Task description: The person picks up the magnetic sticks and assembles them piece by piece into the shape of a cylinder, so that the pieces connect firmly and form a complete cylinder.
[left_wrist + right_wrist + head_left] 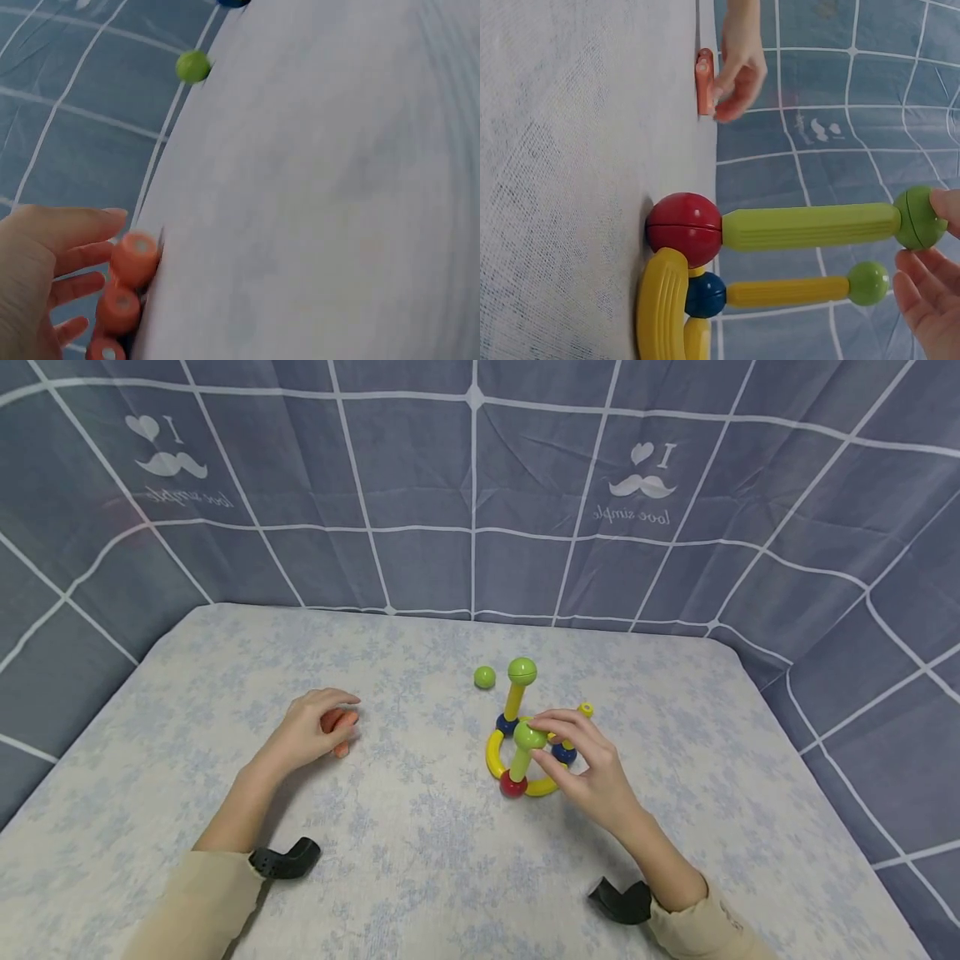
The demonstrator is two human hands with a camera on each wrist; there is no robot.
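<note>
My right hand (592,768) pinches a green ball (530,735) between thumb and fingertips. The ball sits on top of a light green ribbed rod (810,227), which rises from a red ball (685,229). That red ball joins a ring of curved yellow rods (495,754) lying on the table. Behind it, a yellow rod (513,702) stands on a blue ball (507,724) and carries another green ball (522,671). My left hand (300,733) is at several orange rods (133,259) on the table, its fingers loosely bent beside them; firm contact is not visible.
A loose green ball (484,677) lies on the table behind the ring. On the ring's right side are a second blue ball (564,753) and a short yellow piece (586,710). A patterned cloth covers the table (405,860); a grey-blue checked curtain (420,485) hangs behind.
</note>
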